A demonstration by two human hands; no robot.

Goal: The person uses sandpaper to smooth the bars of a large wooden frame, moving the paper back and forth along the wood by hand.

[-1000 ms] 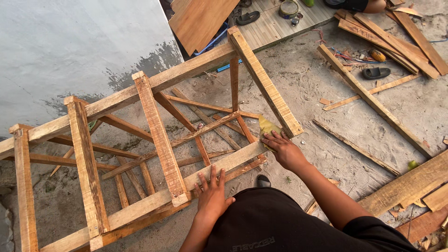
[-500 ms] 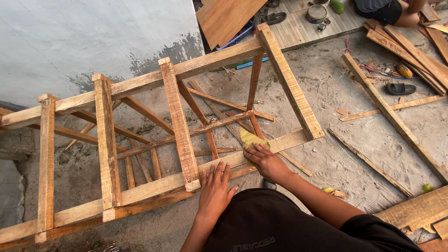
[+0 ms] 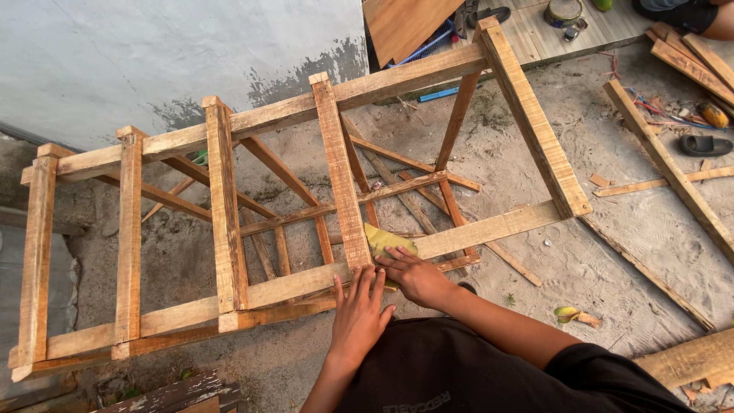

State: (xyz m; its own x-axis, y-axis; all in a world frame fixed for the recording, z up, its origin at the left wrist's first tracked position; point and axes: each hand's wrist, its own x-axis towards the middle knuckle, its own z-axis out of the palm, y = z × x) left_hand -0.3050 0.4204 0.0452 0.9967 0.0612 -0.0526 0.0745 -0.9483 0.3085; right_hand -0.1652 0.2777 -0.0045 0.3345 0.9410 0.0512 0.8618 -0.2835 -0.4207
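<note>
On the near rail of a long wooden frame (image 3: 336, 191), seen from the head camera, both hands are laid close together. The left hand (image 3: 358, 315) is spread flat, fingers open and straight, with the fingertips touching the edge of the rail just below one of the upright cross slats (image 3: 342, 168). Nothing is gripped by it. The right hand (image 3: 415, 275) is pressed palm-down on a yellowish sheet of sandpaper (image 3: 384, 240), which lies on the top face of the rail right beside that slat; the fingers are extended and slightly curled over the sheet, holding it against the wood rather than closed around it. The two hands are just beside each other, nearly touching. The frame is stood on sandy ground (image 3: 612, 237) next to a pale wall (image 3: 176, 53). Loose planks (image 3: 665, 164) are scattered on the sand to the right, and a dark sandal (image 3: 705, 144) is seen near them. Another person's limb (image 3: 715, 19) is partly visible at the top right corner.
</note>
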